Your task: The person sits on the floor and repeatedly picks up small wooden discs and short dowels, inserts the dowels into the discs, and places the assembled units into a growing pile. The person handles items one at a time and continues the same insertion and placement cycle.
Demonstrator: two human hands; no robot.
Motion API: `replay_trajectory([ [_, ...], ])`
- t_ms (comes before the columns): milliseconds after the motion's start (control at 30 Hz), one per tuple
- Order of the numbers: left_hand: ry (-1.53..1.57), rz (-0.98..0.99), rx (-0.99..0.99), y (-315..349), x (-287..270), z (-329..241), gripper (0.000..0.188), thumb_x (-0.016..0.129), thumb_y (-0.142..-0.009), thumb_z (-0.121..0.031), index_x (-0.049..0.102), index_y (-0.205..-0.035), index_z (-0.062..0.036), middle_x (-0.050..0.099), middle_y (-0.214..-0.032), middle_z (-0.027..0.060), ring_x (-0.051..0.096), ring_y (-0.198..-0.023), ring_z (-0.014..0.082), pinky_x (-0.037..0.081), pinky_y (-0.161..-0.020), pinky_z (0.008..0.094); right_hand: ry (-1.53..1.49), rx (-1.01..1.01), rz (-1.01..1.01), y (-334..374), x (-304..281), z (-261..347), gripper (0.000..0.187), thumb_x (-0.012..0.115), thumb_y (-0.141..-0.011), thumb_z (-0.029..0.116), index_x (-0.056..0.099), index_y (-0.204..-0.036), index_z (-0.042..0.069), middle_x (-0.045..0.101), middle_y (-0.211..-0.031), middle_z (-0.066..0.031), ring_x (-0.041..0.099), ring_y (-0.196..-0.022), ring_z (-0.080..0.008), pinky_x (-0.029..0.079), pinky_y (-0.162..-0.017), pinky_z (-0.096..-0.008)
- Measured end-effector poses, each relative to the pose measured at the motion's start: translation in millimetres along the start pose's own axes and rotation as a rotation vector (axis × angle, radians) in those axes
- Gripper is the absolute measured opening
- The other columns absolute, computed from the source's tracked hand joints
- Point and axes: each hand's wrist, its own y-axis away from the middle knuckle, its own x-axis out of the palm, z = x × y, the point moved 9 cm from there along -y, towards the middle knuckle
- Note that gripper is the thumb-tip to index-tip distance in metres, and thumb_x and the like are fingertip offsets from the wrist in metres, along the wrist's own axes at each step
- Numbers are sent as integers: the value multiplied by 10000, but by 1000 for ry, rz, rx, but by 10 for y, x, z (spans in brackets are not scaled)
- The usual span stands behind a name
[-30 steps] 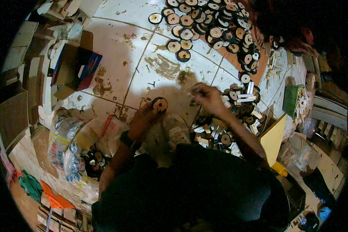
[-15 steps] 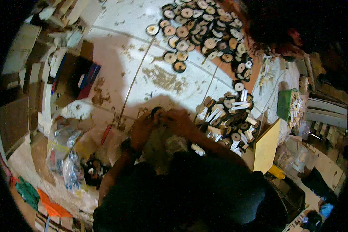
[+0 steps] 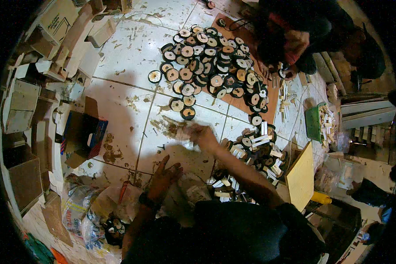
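Observation:
My left hand [image 3: 165,179] is held low over the tiled floor with its fingers spread and nothing in it. Ahead and to the right, my right hand [image 3: 202,136] reaches down to a patch of brown dust [image 3: 169,127]. Its fingertips are blurred, so whether they hold anything does not show. A dark screw [image 3: 161,147] lies on the tile between the two hands, with smaller dark bits nearby. Beyond my right hand is a large heap of round wooden discs with black rims [image 3: 216,80]. Beside my right forearm lies a pile of similar discs joined to pale wooden sticks [image 3: 262,141].
A co-worker's hand [image 3: 297,42] is at the far right, by a brown board [image 3: 273,103]. A green box of sticks [image 3: 313,123] and a yellow panel [image 3: 300,176] stand right. An open carton [image 3: 92,132] and plastic bags [image 3: 81,211] are left.
My hands were together in front of me. They have parted: the right has moved forward to the floor, and the left has opened. The view has shifted too.

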Motion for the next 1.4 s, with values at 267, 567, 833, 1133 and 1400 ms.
replay_trajectory([
  [267, -66, -75, -141, 46, -262, 291, 635, 584, -907, -81, 243, -1435, 7, 449, -1367, 209, 515, -1211, 287, 449, -1024, 355, -495, -114, -454, -812, -1384, 1115, 320, 729, -842, 223, 613, -982, -40, 656, -831, -88, 637, -705, -185, 492, -569, -284],
  [567, -344, -11, -53, 25, -385, 204, 541, 552, -933, -92, 315, -1406, 23, 499, -1333, 201, 544, -1184, 272, 467, -986, 359, 729, -274, -778, 316, -1772, 178, 377, 706, -796, 237, 641, -1062, -23, 677, -996, -194, 669, -814, -312, 526, -728, -389],
  [833, -83, -32, -103, 11, -358, 330, 550, 567, -943, -200, 342, -1400, 6, 455, -1367, 209, 506, -1222, 299, 434, -1024, 403, 1042, 161, -838, 505, -2990, -628, 581, 762, -649, 441, 628, -1137, 153, 650, -1086, -136, 629, -976, -312, 511, -770, -451],
  [1133, -230, -70, -96, 13, -315, 276, 514, 544, -947, -182, 362, -1393, -2, 476, -1346, 211, 523, -1192, 308, 449, -1007, 404, 1238, -53, -874, 689, -2509, -237, 538, 756, -674, 368, 619, -1135, 126, 590, -1091, -123, 563, -993, -338, 450, -785, -493],
  [1400, 76, 74, -128, -27, 143, 126, 533, 496, -971, -339, 397, -1378, -10, 535, -1296, 174, 543, -1176, 257, 447, -1007, 401, 271, -552, 77, 1070, 274, 172, 499, 749, -778, 382, 601, -1151, 85, 632, -1078, -137, 626, -954, -317, 463, -900, -423],
])
